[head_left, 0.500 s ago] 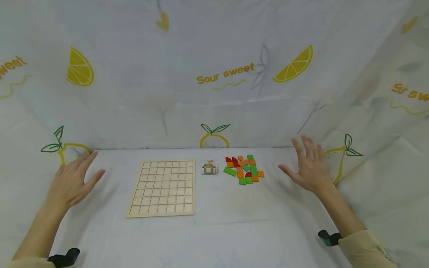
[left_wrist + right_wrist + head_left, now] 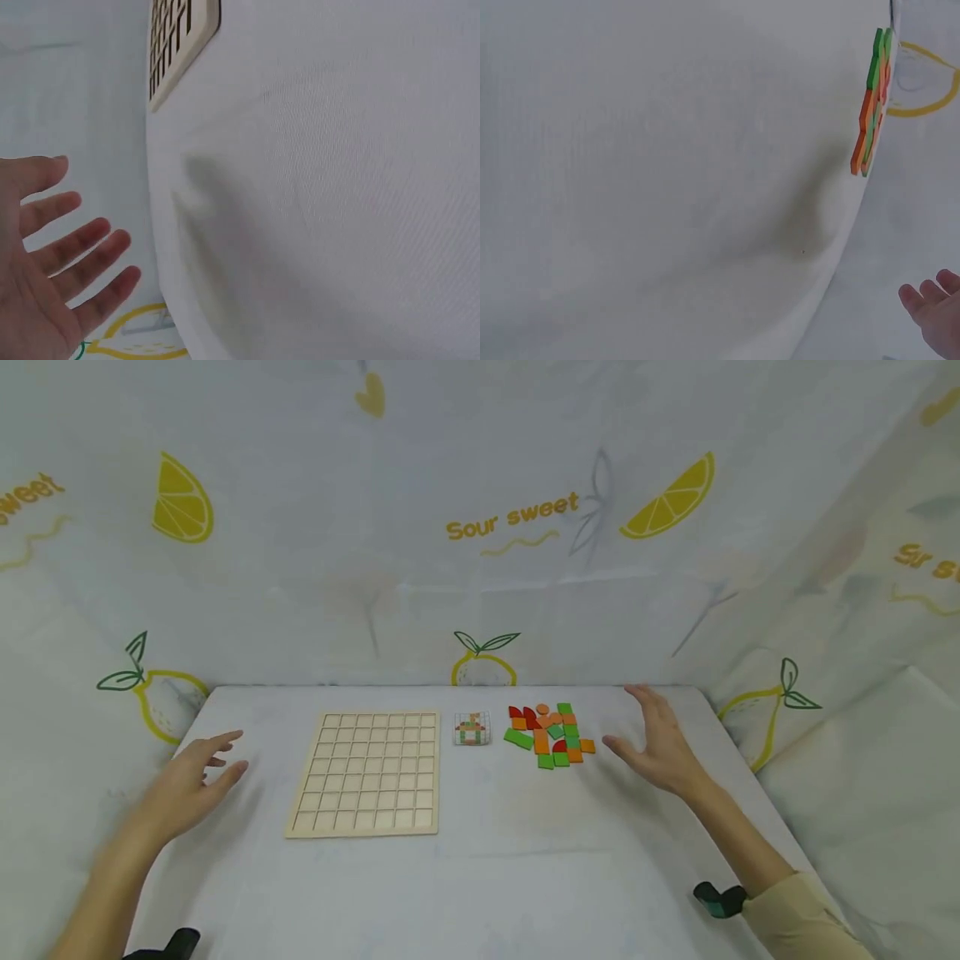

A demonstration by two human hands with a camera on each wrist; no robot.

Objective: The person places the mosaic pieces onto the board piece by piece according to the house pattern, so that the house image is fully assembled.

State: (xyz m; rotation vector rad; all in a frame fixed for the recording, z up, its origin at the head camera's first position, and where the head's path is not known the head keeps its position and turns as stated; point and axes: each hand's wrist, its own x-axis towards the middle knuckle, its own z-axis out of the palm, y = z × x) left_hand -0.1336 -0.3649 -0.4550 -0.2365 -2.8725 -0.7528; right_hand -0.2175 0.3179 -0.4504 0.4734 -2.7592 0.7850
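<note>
My left hand (image 2: 187, 789) hovers over the table left of the wooden grid board (image 2: 295, 814), its fingers relaxed and spread, holding nothing. In the left wrist view that hand (image 2: 52, 262) shows its palm, with a corner of the board (image 2: 196, 34) above it. To the right, my right hand (image 2: 660, 743) is held in the air beside the cluster of colored tiles (image 2: 542, 742), thumb apart from the fingers and nothing in it. The tiles are green, orange and red, in square, rectangular and rounded shapes. A small printed pattern card (image 2: 472, 729) lies between board and tiles.
White cloth covers the table (image 2: 480, 902), and a curtain (image 2: 315, 510) printed with lemons hangs behind and at both sides. Dark straps (image 2: 720, 900) sit at the wrists. The table's back edge runs just behind the board, card and tiles.
Both hands have moved inward, the left toward the board and the right toward the tiles. The left fingers have bent a little. The head view has shifted slightly.
</note>
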